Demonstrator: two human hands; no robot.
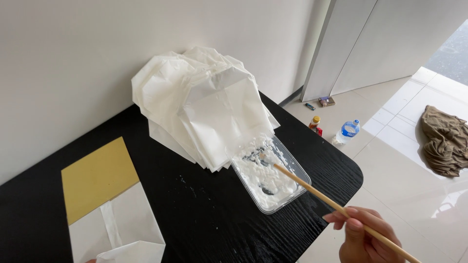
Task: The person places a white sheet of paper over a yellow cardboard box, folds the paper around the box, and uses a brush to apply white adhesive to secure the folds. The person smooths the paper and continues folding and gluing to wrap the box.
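My right hand at the lower right is closed around a long wooden stick. The stick's far end rests in a clear plastic tray smeared with white paste, near the tray's middle. The tray sits on a black table. A fanned stack of white paper sheets lies just behind the tray, its front edge overlapping the tray's far rim. My left hand is out of view.
A yellow sheet and a folded white paper piece lie at the table's lower left. On the tiled floor beyond the table's edge are a water bottle, a small jar and a crumpled brown cloth.
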